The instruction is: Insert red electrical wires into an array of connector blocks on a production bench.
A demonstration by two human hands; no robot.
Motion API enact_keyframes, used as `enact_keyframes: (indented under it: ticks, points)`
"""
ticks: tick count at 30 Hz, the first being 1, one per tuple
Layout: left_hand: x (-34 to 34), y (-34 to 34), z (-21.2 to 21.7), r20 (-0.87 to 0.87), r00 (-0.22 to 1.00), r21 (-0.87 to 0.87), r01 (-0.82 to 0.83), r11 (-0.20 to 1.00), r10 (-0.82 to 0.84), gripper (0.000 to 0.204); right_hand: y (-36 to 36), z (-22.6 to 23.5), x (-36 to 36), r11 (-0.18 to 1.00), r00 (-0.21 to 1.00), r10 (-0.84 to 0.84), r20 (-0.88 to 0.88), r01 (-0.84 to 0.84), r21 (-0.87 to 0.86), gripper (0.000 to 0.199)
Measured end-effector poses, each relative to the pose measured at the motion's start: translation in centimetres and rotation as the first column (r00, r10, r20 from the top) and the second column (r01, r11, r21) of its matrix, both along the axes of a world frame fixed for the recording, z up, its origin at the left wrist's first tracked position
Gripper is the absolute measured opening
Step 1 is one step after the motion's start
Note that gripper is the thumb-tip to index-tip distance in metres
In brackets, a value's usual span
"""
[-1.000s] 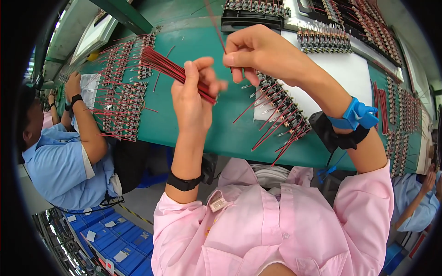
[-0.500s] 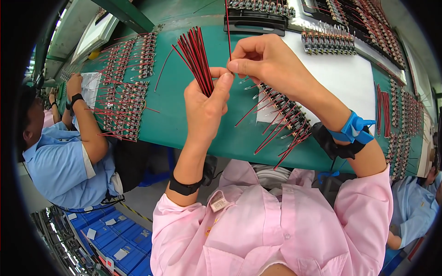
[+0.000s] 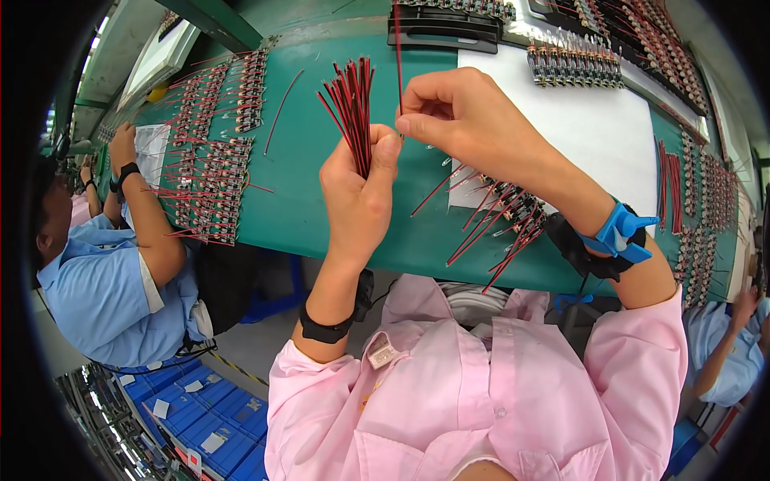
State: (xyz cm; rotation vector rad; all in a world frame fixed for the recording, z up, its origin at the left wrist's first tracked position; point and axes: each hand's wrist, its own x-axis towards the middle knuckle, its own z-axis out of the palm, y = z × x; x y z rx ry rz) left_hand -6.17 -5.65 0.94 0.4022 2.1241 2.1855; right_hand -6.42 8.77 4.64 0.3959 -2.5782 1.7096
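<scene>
My left hand (image 3: 358, 188) is closed round a bundle of red-and-black wires (image 3: 353, 108), whose ends fan out upward. Beside it, my right hand (image 3: 461, 116) pinches one single red-and-black wire (image 3: 399, 60) between thumb and fingertips. That wire stands upright and runs past the top edge of the view. The fingertips of the two hands are close together. Under my right hand and forearm lies a row of small circuit boards (image 3: 513, 200) with wires sticking out toward me, partly hidden by the arm.
A green table (image 3: 305, 216) carries a white sheet (image 3: 593, 144), with another board row (image 3: 573, 64) on it. More wired boards (image 3: 212, 184) lie at left, near a loose wire (image 3: 281, 108). A black tray (image 3: 445, 32) stands behind. Co-workers in blue (image 3: 112, 289) sit either side.
My right hand has drawn slightly away from the left fingers and down, still pinching the wire. My left index finger has curled back, and the bundle stands more upright.
</scene>
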Motion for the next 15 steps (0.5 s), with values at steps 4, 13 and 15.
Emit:
enact_keyframes:
  ticks: [4,13,15]
  points:
    - [0.0,0.1,-0.3,-0.002,1.000,-0.048,0.010,0.999,-0.010,0.015,0.4,0.3,0.1,0.995,0.999,0.021,0.032,-0.024,0.096,0.015]
    - [0.7,-0.6,-1.8,0.139,0.989,0.088,-0.059,0.994,0.047,0.012,6.2,-2.8,-1.1,0.943,0.978,-0.206,0.023,0.193,0.272,0.017]
    - [1.0,-1.2,-2.6,0.190,0.980,0.147,-0.084,0.986,0.055,0.012,7.1,-3.7,-0.8,0.930,0.966,-0.249,0.064,0.220,0.294,0.017]
